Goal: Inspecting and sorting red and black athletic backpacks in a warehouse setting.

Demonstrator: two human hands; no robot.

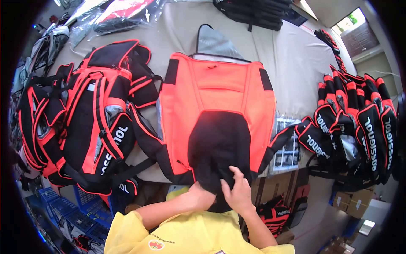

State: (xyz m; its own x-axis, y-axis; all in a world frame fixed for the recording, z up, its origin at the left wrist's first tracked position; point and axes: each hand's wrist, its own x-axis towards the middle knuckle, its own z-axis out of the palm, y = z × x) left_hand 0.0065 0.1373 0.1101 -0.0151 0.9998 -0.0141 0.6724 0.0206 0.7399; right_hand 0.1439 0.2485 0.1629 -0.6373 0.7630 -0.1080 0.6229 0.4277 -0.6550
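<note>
The right hand (237, 192) has its thumb and forefinger a little apart against the black panel (220, 144) of a red and black backpack (175, 106); whether they pinch a fold, I cannot tell. The left hand (204, 198) goes behind the panel's lower end, its fingers hidden, so its hold is unclear too.

The backpack lies on the cloth-covered table (298, 76), its lower end reaching over the near edge, close to the person's yellow shirt (190, 233). That overhang is a risk: a hard pull toward the body could drag the bag off the surface. The panel looks soft and creased near the hands — if the two hands pull unevenly, it could bunch or twist, and the hidden fingers could be caught in a fold.

At the backpack's far end, a grey flap (218, 44) lies spread out and could fold under if the bag slides. Toward the left edge, other backpacks (80, 122) crowd its side; their loose straps could snag. By the right edge, a row of black and red bags (359, 122) could be knocked askew — the side wing (281, 142) reaches toward them over a printed sheet (285, 158).
</note>
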